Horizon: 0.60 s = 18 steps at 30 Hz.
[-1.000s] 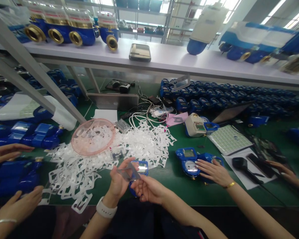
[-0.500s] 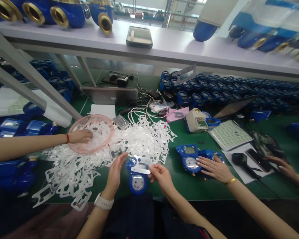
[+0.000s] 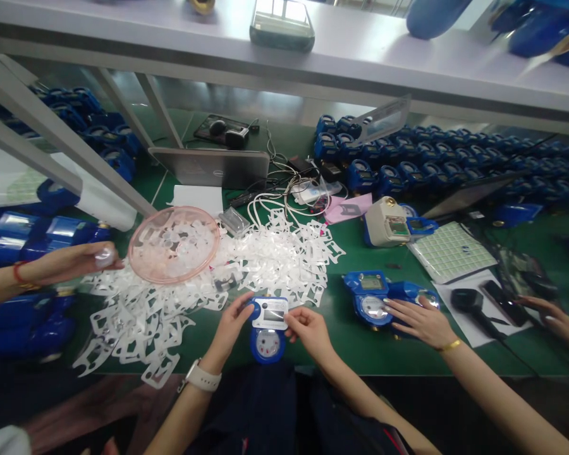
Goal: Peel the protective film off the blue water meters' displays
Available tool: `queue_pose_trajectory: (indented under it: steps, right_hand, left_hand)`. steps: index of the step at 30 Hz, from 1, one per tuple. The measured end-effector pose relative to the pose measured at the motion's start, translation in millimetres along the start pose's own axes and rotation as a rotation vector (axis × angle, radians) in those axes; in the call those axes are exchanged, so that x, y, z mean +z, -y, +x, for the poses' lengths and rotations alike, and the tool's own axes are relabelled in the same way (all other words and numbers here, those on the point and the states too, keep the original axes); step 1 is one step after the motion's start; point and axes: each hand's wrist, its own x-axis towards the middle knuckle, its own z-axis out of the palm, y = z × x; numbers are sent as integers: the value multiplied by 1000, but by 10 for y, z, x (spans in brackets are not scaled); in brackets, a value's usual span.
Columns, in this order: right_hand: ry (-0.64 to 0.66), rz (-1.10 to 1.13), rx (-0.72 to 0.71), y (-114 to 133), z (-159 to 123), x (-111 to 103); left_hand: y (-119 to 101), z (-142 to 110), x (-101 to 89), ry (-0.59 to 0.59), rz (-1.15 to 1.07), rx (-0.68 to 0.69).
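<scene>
Head view: faceplate (image 3: 265, 321), right edge pinched by right fingers (image 3: 291, 319), left fingers (image 3: 244, 298) parted alongside.

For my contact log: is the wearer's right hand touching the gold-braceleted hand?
Apart: the head view shows green tabletop between the right hand and the gold-braceleted hand.

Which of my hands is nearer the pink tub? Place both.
Left. Your left hand is to the right of the pink tub and nearer you, at the blue meter's left edge; your right hand is farther right.
</scene>
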Motion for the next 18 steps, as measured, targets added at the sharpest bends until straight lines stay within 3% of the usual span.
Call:
queue_pose_trajectory:
  steps: [18]
  right_hand:
    - [4, -44, 12, -96, 105, -23]
  left_hand:
    - [63, -26, 10, 46, 55, 41]
